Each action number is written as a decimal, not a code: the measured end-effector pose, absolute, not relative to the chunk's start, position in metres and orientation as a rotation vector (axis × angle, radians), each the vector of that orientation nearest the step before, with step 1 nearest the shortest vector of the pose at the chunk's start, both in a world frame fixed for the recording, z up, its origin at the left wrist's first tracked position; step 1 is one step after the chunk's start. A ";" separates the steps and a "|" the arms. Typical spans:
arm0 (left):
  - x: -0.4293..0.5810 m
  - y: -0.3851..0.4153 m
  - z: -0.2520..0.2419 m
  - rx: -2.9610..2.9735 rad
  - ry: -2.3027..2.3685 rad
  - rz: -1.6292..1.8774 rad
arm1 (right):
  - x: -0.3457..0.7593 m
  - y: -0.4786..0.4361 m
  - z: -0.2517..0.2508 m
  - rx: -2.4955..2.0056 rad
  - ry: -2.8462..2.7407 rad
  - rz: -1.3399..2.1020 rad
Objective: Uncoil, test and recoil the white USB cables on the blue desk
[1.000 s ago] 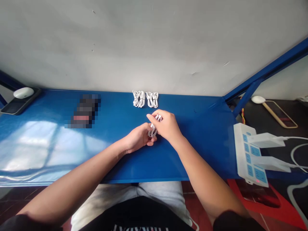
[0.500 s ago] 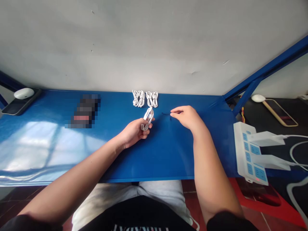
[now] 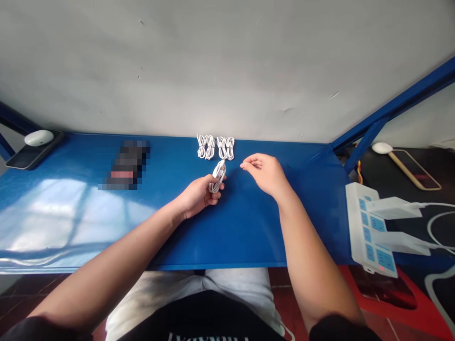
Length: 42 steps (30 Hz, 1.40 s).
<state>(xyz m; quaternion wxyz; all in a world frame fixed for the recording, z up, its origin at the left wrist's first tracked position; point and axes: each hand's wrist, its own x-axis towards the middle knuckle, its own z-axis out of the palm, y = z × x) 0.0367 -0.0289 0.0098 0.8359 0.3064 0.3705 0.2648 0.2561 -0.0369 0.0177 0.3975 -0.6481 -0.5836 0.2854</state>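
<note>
My left hand [image 3: 199, 195] is closed around a coiled white charging cable [image 3: 217, 176], with the thumb pressed on top of the loops. The coil tilts up over the blue table [image 3: 220, 237]. To its right, my right hand [image 3: 265, 171] is in a pinch, apart from the cable. A thin black tie [image 3: 243, 170] shows only as a tiny dark trace below its fingertips; the fingers hide most of it. Just beyond the held coil lie more bundled white cables [image 3: 205, 147], and next to them another pair of white bundles [image 3: 225, 148], near the wall.
A blurred-out dark object [image 3: 126, 165] lies on the left. At the far left a white mouse [image 3: 39, 138] rests on a dark device. On the right stands a white power strip [image 3: 355, 227] with chargers plugged in. A phone [image 3: 417, 170] lies beyond it.
My right hand has moved left, closer to the held cable. The black tie, plainly visible in its fingers before, is now mostly hidden. My left hand stays almost still.
</note>
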 end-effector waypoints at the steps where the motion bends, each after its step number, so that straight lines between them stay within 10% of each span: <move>1: 0.037 -0.029 0.010 0.650 0.789 0.563 | 0.249 -0.039 0.020 -1.564 -1.452 0.766; 42: 0.042 -0.044 0.011 1.120 0.722 0.712 | 0.197 -0.056 0.017 -1.357 -1.264 1.095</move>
